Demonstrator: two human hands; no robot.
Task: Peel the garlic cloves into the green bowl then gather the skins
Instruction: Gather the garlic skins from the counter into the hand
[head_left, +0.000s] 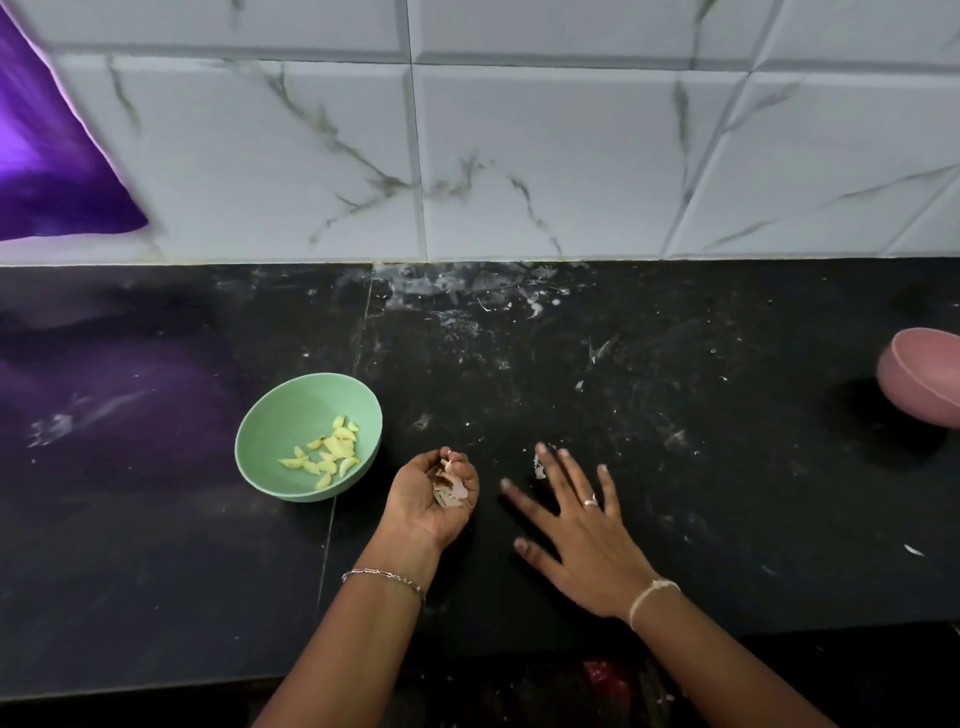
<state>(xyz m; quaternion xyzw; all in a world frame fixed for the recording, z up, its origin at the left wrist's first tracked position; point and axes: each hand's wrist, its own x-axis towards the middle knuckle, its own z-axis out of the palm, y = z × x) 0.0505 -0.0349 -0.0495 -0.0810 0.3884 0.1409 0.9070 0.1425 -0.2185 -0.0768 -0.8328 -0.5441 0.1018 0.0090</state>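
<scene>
A green bowl (291, 415) sits on the black counter, left of centre, with several peeled yellow garlic cloves (327, 454) inside. Just right of it my left hand (423, 506) is cupped palm up around a small pile of pale garlic skins (450, 486). My right hand (576, 525) lies flat with fingers spread on the counter, and a loose skin piece (539, 466) rests by its fingertips. Another skin scrap (913, 550) lies far right.
A pink bowl (919, 379) stands at the right edge of the black counter (675, 415), partly cut off. White marbled wall tiles (519, 156) rise behind. A purple object (47, 156) hangs at upper left. The counter's front edge runs under my forearms.
</scene>
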